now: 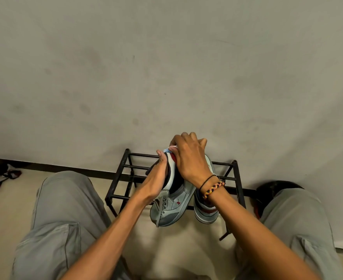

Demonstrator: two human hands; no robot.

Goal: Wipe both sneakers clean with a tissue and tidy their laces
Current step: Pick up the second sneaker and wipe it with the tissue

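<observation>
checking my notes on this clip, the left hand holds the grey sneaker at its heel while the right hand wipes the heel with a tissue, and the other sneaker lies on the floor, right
Not quite. The head view shows the other grey sneaker resting on the black metal shoe rack, not on the floor. The rest holds: the left hand holds the grey lace-up sneaker at its heel while the right hand presses a white tissue there.

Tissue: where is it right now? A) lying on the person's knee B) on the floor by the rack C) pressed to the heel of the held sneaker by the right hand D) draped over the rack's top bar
C: the tissue shows as a white bit under the right hand at the heel of the sneaker that the left hand holds.
</observation>
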